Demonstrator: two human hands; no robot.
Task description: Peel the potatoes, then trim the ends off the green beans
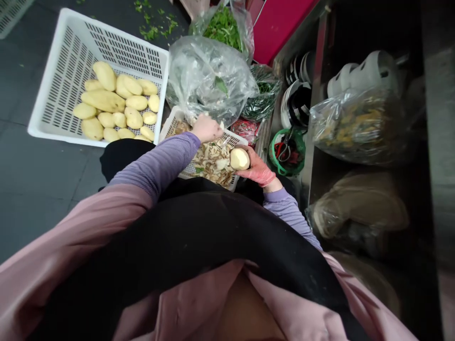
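On the dark floor (31,170) at the left sits a white crate (53,102), its perforated walls around a single heap of peeled potatoes (133,117) gathered toward its right and near side. Leafy scraps (152,23) are scattered on the floor behind it. To the right, a small white basket (170,124) holds brown and pale peelings (213,158). The left hand (207,129) is over its far part; the fingers are hidden, so whether they grip anything cannot be told. The left forearm covers part of this basket, and a big clear bag (199,66) crowds its far edge. Behind that stands a bag of green leaves (223,26). Above the basket's right end, the right hand (256,166), pink as if gloved, grips a partly peeled potato (239,159). Just beyond are a bag with red contents (245,129) and a bag of darker greens (262,94). Farther right, a green basket (273,156) contains scissors (285,148). At the far right, a shelf carries a clear bag of yellowish pieces (355,128) before pale containers (366,73).
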